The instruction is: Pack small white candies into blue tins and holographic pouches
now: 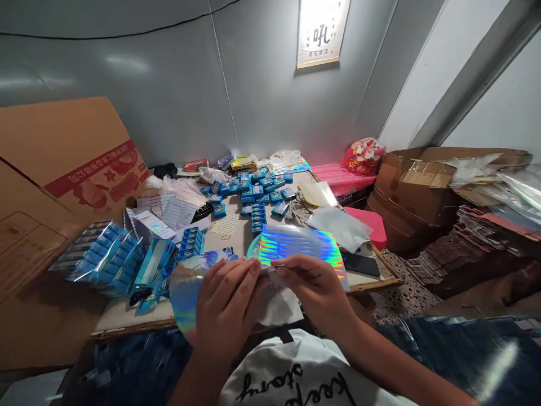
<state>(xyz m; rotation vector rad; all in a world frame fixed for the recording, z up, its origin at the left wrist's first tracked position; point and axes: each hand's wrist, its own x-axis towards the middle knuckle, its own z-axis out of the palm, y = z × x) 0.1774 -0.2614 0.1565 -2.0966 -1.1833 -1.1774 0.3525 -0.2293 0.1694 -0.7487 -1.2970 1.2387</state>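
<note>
My left hand (228, 304) and my right hand (315, 287) meet low in the middle of the view, fingers pinched on a shiny holographic bag (190, 287) that curls to the left over the table edge. White backing paper (279, 304) hangs between the hands. Just behind my fingers lies a stack of rainbow holographic sheets (300, 245) on the wooden table (127, 318). Many small blue boxes (257, 194) are scattered further back.
Packed blue bags (103, 256) pile at the left, by a big cardboard box (63, 169). Pink trays (346, 177), clear plastic sleeves (338, 225) and a dark phone (361, 264) lie to the right. Cardboard boxes (418, 186) and stacked cards (486, 225) stand beyond.
</note>
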